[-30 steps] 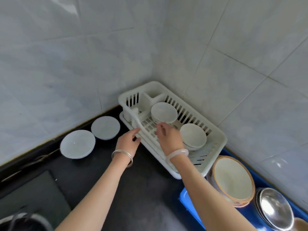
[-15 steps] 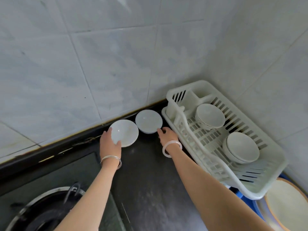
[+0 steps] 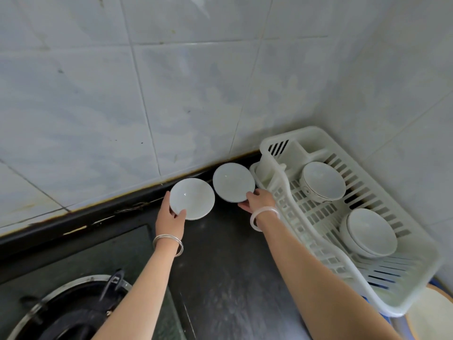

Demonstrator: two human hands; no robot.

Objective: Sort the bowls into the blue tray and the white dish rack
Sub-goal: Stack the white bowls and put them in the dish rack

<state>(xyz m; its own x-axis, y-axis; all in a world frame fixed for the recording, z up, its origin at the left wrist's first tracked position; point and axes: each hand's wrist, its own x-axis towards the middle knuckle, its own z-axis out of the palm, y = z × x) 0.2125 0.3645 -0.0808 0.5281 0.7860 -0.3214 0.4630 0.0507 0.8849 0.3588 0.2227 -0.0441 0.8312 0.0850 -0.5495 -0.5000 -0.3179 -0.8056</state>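
Two shallow white bowls stand side by side on the dark counter by the wall. My left hand (image 3: 171,218) grips the near-left rim of the left bowl (image 3: 193,197), thumb over the edge. My right hand (image 3: 258,201) holds the near-right rim of the right bowl (image 3: 232,181), which looks slightly tilted up. The white dish rack (image 3: 326,217) sits at the right in the corner and holds two stacks of white bowls, one at the back (image 3: 322,181) and one nearer (image 3: 369,233). A sliver of the blue tray (image 3: 367,300) shows under the rack's near corner.
A gas burner (image 3: 71,307) with a metal ring lies at the lower left. A cream bowl's rim (image 3: 426,312) peeks in at the lower right. Tiled walls close off the counter at the back and right.
Both hands left the dish rack and moved left to the two bowls on the counter. They now grip the bowls' rims, and the view has swung left.
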